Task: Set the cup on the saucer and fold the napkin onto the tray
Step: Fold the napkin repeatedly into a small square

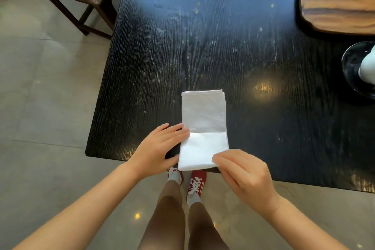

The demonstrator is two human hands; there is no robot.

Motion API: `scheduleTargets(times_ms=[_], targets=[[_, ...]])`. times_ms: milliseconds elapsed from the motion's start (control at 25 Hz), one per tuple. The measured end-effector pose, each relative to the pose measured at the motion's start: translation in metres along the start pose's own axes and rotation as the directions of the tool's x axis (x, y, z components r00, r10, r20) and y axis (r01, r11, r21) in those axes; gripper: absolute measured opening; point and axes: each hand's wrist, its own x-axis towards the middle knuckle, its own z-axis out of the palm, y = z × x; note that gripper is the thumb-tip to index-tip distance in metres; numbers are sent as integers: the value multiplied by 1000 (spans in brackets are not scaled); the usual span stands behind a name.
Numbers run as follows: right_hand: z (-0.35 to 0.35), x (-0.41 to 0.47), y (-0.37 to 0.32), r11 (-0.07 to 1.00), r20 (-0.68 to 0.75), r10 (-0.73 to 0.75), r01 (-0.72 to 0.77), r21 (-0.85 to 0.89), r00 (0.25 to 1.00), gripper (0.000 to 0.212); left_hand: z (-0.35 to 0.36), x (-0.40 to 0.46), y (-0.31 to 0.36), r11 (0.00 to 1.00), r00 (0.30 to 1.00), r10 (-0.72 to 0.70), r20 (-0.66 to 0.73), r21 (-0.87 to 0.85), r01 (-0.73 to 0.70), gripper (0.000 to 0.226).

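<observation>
We are in the folding step. The white napkin (204, 128) lies on the dark table (263, 128) at its near edge, already folded into a long narrow strip running away from us, with a crease line across it about two thirds of the way toward us. Our left hand (160, 148) rests flat on the table at the strip's left edge, fingers extended and close together, the fingertips (183, 131) touching the cloth near the crease; it presses rather than holds. Our right hand (243, 172) is at the near right corner, the fingertips (218, 158) drawn together on the cloth edge, apparently pinching it, though we cannot tell whether a layer is truly caught between them.

The wooden tray (336, 6) sits well apart at the far right, its visible surface bare. At the right edge a white object (368, 67), which we take for the cup, stands on a dark glassy saucer (351, 67); both are cut off by the frame, so we judge that step as probably done.

The next move seems to call for lifting the near end and bringing it over along the crease, edges kept even while the left hand steadies the strip, then carrying the folded napkin far right to the tray.
</observation>
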Motion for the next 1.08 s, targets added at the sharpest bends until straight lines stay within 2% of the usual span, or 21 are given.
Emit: scheduleTargets(times_ms=[120, 240, 280, 360, 440, 520, 600, 760, 880, 960, 1000, 1080], targets=[[-2, 21, 4, 978, -45, 157, -149, 148, 987, 26, 7, 5, 9, 987, 975, -146, -169, -97, 131, 35], [-1, 28, 27, 943, 127, 254, -274, 189, 959, 58, 10, 12, 15, 953, 935, -255, -246, -225, 201, 38], [1, 27, 36, 947, 189, 251, -281, 153, 949, 59, 10, 12, 15, 951, 930, -265, -253, -230, 208, 40], [5, 26, 50, 960, 225, 240, -265, 87, 944, 42, 11, 13, 13, 953, 931, -261, -257, -221, 207, 38], [7, 30, 53, 951, 191, 269, -292, 105, 944, 25, 11, 16, 12, 949, 923, -270, -275, -236, 208, 31], [9, 37, 50, 913, 158, 354, -377, 154, 922, 27, 11, 21, 14, 930, 895, -319, -312, -285, 232, 26], [13, 40, 46, 861, 90, 472, -481, 164, 877, 28, 12, 28, 19, 893, 844, -409, -347, -340, 294, 26], [30, 51, 38, 741, -20, 665, -656, 146, 747, 25, 18, 46, 31, 759, 692, -633, -347, -452, 468, 19], [38, 60, 37, 693, -103, 721, -714, 98, 685, 21, 18, 61, 37, 711, 612, -702, -365, -410, 571, 24], [41, 65, 39, 707, -155, 703, -706, 40, 694, 23, 16, 67, 37, 751, 626, -653, -426, -262, 606, 36], [42, 67, 40, 730, -155, 676, -683, 6, 721, 31, 16, 69, 36, 780, 664, -606, -438, -163, 604, 44], [44, 70, 46, 798, -122, 589, -599, -70, 799, 44, 16, 74, 31, 832, 783, -498, -374, 47, 552, 58]])
